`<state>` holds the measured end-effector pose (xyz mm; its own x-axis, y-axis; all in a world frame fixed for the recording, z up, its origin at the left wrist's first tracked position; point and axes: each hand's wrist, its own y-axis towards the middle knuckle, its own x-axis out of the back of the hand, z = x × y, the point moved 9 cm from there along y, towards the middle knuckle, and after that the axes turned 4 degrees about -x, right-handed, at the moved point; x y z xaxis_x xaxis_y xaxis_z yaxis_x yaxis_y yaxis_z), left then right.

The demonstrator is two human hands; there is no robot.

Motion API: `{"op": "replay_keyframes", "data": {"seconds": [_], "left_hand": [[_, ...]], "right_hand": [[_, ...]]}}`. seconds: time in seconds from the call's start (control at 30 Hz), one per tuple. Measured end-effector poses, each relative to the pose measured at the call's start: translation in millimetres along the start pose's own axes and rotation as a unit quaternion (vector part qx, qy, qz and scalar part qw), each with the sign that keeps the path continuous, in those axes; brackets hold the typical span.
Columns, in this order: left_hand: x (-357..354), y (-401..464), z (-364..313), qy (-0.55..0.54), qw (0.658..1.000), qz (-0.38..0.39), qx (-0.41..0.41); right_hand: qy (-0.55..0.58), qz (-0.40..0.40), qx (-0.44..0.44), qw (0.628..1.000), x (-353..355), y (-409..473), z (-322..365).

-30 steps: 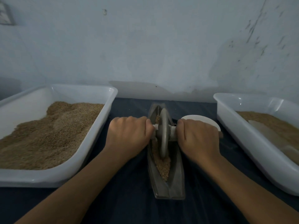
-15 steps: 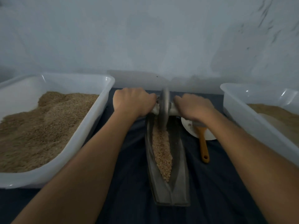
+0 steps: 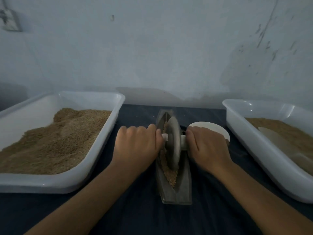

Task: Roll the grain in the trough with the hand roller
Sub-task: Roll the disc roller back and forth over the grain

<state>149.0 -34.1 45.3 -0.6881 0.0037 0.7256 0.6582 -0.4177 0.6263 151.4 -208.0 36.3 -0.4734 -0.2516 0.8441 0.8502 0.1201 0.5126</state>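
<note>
A narrow grey boat-shaped trough (image 3: 176, 192) lies lengthwise on the dark cloth in front of me. Brown grain (image 3: 171, 175) fills its groove. The hand roller's grey disc (image 3: 172, 143) stands upright in the groove near the trough's middle, on a pale axle. My left hand (image 3: 137, 148) is fisted on the axle's left end. My right hand (image 3: 206, 148) is fisted on the right end. The axle ends are hidden inside my fists.
A white tub (image 3: 94, 167) heaped with brown grain stands on the left. Another white tub (image 3: 250, 139) with grain and a pale scoop stands on the right. A small white dish (image 3: 211, 128) sits behind my right hand. A pale wall rises close behind.
The roller was at the trough's far end half a second ago; both hands have pulled it back toward me to the middle. The dish's orange-handled tool is now hidden.
</note>
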Motion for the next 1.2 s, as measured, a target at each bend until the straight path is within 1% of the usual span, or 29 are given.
{"op": "replay_keyframes", "data": {"seconds": [0.1, 0.17, 0.23, 0.3, 0.4, 0.5, 0.57, 0.6, 0.67, 0.73, 0.77, 0.8, 0.87, 0.93, 1.0, 1.1, 1.2], "left_hand": [[-15, 9, -6, 0.037, 0.997, 0.033, -0.067], [-31, 23, -1, 0.036, 0.995, 0.062, -0.066], [-51, 45, 4, 0.022, 0.993, 0.102, -0.049], [-68, 69, 12, 0.002, 0.990, 0.137, -0.021], [-91, 96, 35, -0.065, 0.979, 0.178, 0.076], [-107, 97, 47, -0.110, 0.963, 0.213, 0.124], [-99, 89, 44, -0.104, 0.966, 0.204, 0.119], [-91, 83, 38, -0.080, 0.974, 0.187, 0.096], [-69, 64, 18, -0.020, 0.990, 0.137, 0.014], [-42, 38, 2, -0.002, 0.994, 0.095, -0.051], [-32, 25, -1, -0.013, 0.995, 0.083, -0.059], [-21, 15, -2, -0.025, 0.997, 0.054, -0.058], [-8, -1, 3, -0.075, 0.997, 0.008, -0.022], [-2, -7, 11, -0.120, 0.992, -0.018, 0.019], [-3, -6, 11, -0.116, 0.993, -0.014, 0.030], [-21, 12, 5, -0.065, 0.997, 0.038, 0.001], [-58, 46, 19, -0.059, 0.994, 0.092, 0.017]], "right_hand": [[-0.011, 0.026, 0.004, 1.000, -12, 22, -6], [-0.050, 0.064, 0.032, 0.996, -26, 45, -9], [-0.074, 0.103, 0.026, 0.992, -39, 67, -18], [-0.110, 0.125, 0.020, 0.986, -49, 82, -26], [-0.164, 0.153, 0.025, 0.974, -60, 92, -31], [-0.150, 0.165, 0.007, 0.975, -59, 99, -29], [-0.136, 0.161, -0.002, 0.978, -53, 96, -24], [-0.135, 0.148, -0.004, 0.980, -48, 91, -21], [-0.137, 0.106, 0.009, 0.985, -35, 72, -10], [-0.128, 0.068, 0.017, 0.989, -24, 45, -1], [-0.118, 0.055, 0.015, 0.991, -18, 31, 2], [-0.107, 0.043, 0.011, 0.993, -13, 19, 4], [-0.083, 0.003, 0.006, 0.997, 0, 2, 9], [-0.075, -0.036, 0.014, 0.996, 10, -7, 17], [-0.089, -0.035, 0.001, 0.995, 9, -7, 15], [-0.119, -0.003, -0.033, 0.992, 0, 9, 4], [-0.121, 0.044, -0.047, 0.991, -19, 50, -7]]}}
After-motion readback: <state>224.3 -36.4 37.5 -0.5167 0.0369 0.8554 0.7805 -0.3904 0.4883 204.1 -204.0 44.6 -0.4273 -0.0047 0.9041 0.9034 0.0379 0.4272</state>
